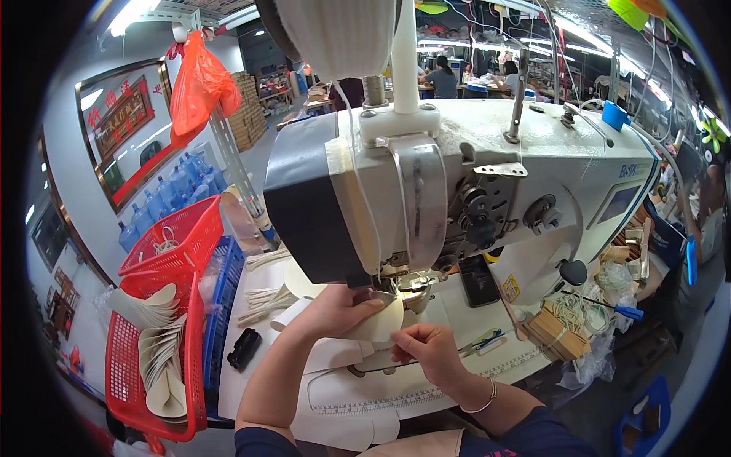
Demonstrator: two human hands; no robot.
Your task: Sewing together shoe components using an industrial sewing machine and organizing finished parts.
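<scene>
- gripping a cream piece (pixel 386 324) with the left hand (pixel 346 311), thumb pressing on the upper face, other fingers mostly hidden from view.
- holding that piece up to the lit needle area (pixel 407 283) of the sewing machine (pixel 472 129), with its rounded edge facing the right hand.
- curling the right hand (pixel 426 352) near that free edge, fingertips drawn together; not telling from this view whether pinching the edge or only hovering beside it.
- probably calling for light guiding here, steering the curve with both hands rather than tugging at the material.
- likely wanting small, even turns, watching the edge close to the needle area instead of the far side.
- risking a pricked finger with the left thumb so near the needle area; better setting the thumb to one side of the needle's path.
- seeing more cream material (pixel 335 354) lying on the table just below the held piece; worth checking for a second layer catching underneath.
- noting a snips-like tool (pixel 481 340) just right of the right hand, and a black phone (pixel 478 280) farther back; better leaving elbow room there.
- seeing further cream pieces (pixel 161 373) stacking up in a red basket (pixel 122 365), well left.
</scene>
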